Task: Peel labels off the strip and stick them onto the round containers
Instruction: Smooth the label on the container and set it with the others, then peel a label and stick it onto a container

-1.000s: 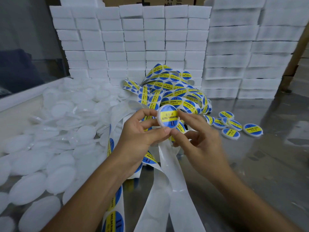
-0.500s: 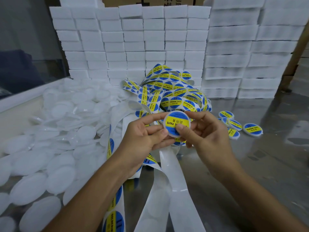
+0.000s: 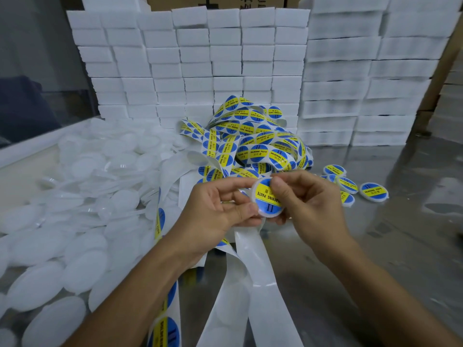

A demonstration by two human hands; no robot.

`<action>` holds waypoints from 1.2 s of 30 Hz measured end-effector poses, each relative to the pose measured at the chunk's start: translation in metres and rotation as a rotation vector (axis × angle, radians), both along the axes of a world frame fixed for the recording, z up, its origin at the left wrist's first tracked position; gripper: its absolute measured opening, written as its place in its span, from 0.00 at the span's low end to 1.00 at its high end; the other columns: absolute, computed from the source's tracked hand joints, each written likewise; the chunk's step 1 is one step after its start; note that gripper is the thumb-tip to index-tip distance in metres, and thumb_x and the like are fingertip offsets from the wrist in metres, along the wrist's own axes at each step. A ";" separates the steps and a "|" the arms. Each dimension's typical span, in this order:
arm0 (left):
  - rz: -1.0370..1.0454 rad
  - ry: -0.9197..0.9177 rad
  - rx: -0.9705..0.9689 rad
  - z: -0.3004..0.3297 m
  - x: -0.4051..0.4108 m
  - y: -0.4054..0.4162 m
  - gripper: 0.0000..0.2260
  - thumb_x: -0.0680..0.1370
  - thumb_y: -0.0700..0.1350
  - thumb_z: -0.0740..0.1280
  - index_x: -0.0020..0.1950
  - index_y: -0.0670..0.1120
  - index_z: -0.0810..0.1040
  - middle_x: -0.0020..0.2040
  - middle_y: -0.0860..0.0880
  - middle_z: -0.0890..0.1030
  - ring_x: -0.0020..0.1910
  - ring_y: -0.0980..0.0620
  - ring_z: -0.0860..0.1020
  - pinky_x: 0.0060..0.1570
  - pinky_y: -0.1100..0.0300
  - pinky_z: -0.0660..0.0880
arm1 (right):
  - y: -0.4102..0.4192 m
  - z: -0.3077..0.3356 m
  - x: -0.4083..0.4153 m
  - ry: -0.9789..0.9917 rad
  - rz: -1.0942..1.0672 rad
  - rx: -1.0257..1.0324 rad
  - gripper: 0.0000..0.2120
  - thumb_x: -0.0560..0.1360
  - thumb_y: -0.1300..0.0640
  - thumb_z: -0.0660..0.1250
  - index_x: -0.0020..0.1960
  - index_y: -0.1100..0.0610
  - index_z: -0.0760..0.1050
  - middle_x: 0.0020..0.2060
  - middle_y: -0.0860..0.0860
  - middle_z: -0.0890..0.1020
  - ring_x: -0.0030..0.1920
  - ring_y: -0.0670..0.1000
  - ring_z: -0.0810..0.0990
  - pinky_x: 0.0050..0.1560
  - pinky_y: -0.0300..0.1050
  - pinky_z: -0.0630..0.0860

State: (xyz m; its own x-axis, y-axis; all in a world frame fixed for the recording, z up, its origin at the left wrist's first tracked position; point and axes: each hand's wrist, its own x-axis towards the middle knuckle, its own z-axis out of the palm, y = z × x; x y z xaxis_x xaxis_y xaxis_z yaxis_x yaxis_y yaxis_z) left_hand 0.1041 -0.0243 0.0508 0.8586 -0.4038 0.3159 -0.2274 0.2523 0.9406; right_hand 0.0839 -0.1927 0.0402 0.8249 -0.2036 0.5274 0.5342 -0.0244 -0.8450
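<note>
Hands left (image 3: 215,209) and right (image 3: 310,196) pinch labelled round container (image 3: 269,199) between them, each grip clamped on its rim.

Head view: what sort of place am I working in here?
Probably a small packing or labelling workshop: stacked white boxes line the back, a heap of unlabelled round containers lies left, and a tangled label strip sits on the metal bench.

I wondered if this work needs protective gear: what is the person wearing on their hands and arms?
Nothing that shows. The left hand and the right hand are bare, with no gloves, rings or watch in view. Both forearms are bare too, with no sleeves reaching into the picture.
</note>
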 end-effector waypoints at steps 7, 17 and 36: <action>0.004 -0.026 -0.015 0.002 -0.001 0.000 0.16 0.67 0.38 0.73 0.53 0.48 0.85 0.38 0.43 0.84 0.42 0.41 0.85 0.42 0.57 0.81 | 0.001 0.003 -0.002 0.007 -0.007 -0.054 0.08 0.73 0.55 0.69 0.48 0.58 0.81 0.36 0.51 0.84 0.28 0.47 0.80 0.26 0.37 0.74; -0.018 -0.056 0.046 0.001 -0.002 0.002 0.17 0.68 0.36 0.72 0.56 0.46 0.84 0.37 0.42 0.80 0.40 0.48 0.84 0.45 0.57 0.81 | 0.002 -0.001 -0.001 0.043 -0.024 -0.086 0.10 0.78 0.53 0.64 0.45 0.59 0.76 0.29 0.54 0.81 0.17 0.55 0.76 0.17 0.39 0.67; 0.016 -0.054 0.057 0.007 -0.002 0.006 0.12 0.69 0.44 0.70 0.51 0.50 0.86 0.41 0.41 0.83 0.37 0.52 0.81 0.32 0.62 0.77 | 0.005 0.000 -0.004 0.072 0.028 0.016 0.16 0.65 0.46 0.74 0.38 0.56 0.73 0.30 0.60 0.83 0.23 0.55 0.80 0.23 0.45 0.77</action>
